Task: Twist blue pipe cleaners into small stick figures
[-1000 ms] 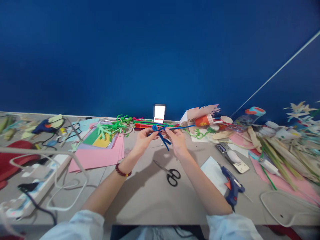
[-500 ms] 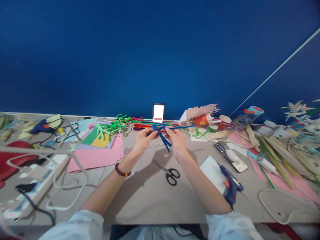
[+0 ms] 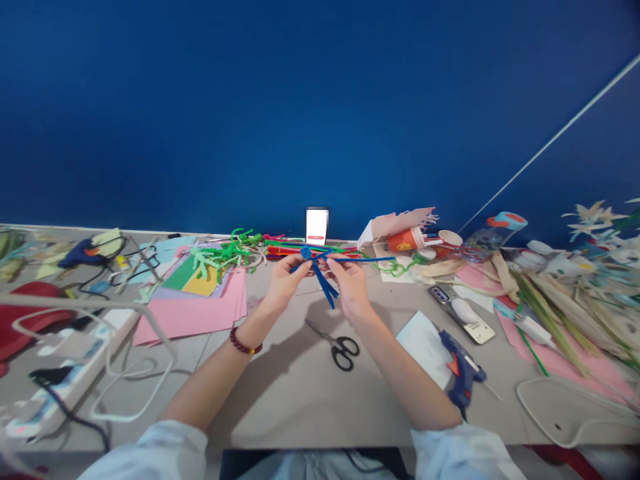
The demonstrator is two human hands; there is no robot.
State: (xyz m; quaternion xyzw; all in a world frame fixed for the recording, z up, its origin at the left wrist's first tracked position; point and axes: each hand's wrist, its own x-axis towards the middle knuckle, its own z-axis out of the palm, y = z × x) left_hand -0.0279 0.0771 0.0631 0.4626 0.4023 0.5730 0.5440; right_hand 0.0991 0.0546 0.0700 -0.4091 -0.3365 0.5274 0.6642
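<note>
Both my hands are raised over the middle of the table and hold a dark blue pipe-cleaner figure [image 3: 323, 277] between them. My left hand [image 3: 285, 283] pinches it just under its small round blue head [image 3: 306, 253]. My right hand [image 3: 350, 287] grips the long arm of the stem, which runs out to the right. Two blue legs hang down between my hands. Black-handled scissors [image 3: 343, 352] lie on the table below my hands, touched by neither.
Pink and coloured paper sheets [image 3: 185, 320] and green pipe cleaners [image 3: 223, 257] lie to the left, with a power strip [image 3: 75, 377] and cables nearer the left edge. To the right are a blue glue gun [image 3: 463, 373], a phone [image 3: 463, 317], paper cups [image 3: 407, 240] and dried leaves [image 3: 555, 313].
The long blue stem has swung from slanting up-right to nearly level. The blue head has dropped slightly and the hanging legs now point more steeply down.
</note>
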